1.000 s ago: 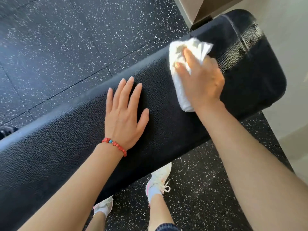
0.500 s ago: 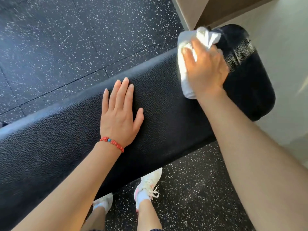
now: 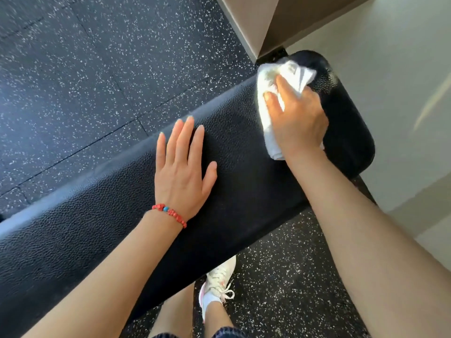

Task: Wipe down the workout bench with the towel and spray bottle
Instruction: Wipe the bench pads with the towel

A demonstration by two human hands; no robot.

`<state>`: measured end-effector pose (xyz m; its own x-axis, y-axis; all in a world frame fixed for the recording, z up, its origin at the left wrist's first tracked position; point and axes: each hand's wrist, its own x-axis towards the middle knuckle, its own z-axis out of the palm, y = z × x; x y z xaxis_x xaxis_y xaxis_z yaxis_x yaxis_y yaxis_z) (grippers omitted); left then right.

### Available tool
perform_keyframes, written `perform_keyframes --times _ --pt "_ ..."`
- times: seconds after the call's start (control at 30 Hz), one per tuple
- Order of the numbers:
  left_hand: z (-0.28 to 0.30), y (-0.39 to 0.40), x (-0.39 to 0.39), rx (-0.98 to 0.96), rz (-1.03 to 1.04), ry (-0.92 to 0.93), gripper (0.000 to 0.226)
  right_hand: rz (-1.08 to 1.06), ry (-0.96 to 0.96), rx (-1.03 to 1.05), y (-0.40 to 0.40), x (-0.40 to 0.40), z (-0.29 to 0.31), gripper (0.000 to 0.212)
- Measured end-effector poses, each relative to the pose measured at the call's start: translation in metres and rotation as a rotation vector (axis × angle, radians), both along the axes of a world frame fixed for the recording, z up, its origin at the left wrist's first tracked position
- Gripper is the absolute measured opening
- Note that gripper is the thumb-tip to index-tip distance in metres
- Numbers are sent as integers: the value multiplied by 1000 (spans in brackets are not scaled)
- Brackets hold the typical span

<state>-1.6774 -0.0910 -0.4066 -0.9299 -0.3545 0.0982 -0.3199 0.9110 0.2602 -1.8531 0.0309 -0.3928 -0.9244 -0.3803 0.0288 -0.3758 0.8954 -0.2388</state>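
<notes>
The black padded workout bench [image 3: 244, 172] runs diagonally from lower left to upper right. My left hand [image 3: 181, 172] lies flat on its middle, fingers straight, a red bead bracelet on the wrist. My right hand [image 3: 296, 118] presses a white towel [image 3: 268, 84] onto the pad near the bench's far right end; the fingers curl over the bunched cloth. The towel's upper part is blurred. No spray bottle is in view.
Black speckled rubber flooring [image 3: 97, 69] surrounds the bench. A beige wall corner [image 3: 268, 23] and pale wall [image 3: 390, 93] stand just beyond the bench's right end. My feet in white sneakers [image 3: 219, 281] stand under the bench's near edge.
My right hand has slid the towel along the pad toward the bench's far right end. The left hand has stayed flat in the same spot on the pad.
</notes>
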Motion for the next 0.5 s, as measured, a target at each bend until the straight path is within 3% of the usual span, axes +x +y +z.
perform_keyframes --times 0.2,0.37,0.5 --pt "-8 12 -51 42 -100 -122 62 273 107 49 16 23 -13 36" --pt "-10 12 -51 2 -114 -157 62 -211 -46 -1 72 1 -5 42" --pt "-7 15 -53 8 -92 -154 62 -347 -57 -28 74 11 -4 40"
